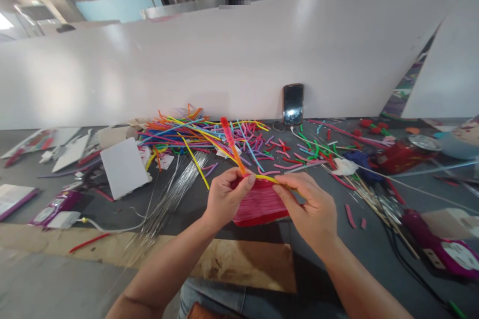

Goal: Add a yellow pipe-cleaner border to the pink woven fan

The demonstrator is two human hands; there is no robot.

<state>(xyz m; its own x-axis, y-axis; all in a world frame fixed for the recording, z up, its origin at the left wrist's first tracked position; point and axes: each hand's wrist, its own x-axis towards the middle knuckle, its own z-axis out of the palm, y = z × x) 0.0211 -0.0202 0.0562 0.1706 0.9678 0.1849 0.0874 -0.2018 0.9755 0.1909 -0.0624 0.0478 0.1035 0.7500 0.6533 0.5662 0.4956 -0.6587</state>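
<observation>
My left hand (226, 197) is closed, its thumb and fingers pinching the base of an upright pipe cleaner stem (235, 152), orange below and fuzzy pink-red at its top. A yellow pipe cleaner (264, 178) runs from that pinch across to my right hand (310, 204). There, thumb and index finger are closed on its other end. Below and between both hands lies a flat pink-red ribbed piece (260, 204), partly covered by my fingers; what it is made of I cannot tell.
Behind my hands is a heap of coloured pipe cleaners (175, 132), with short cut pieces (292, 159) scattered rightward. Thin metal wires (168, 199) lie left. A phone (293, 104) leans on the white partition (168, 70). A red can (409, 152) and a purple power strip (437, 246) are right.
</observation>
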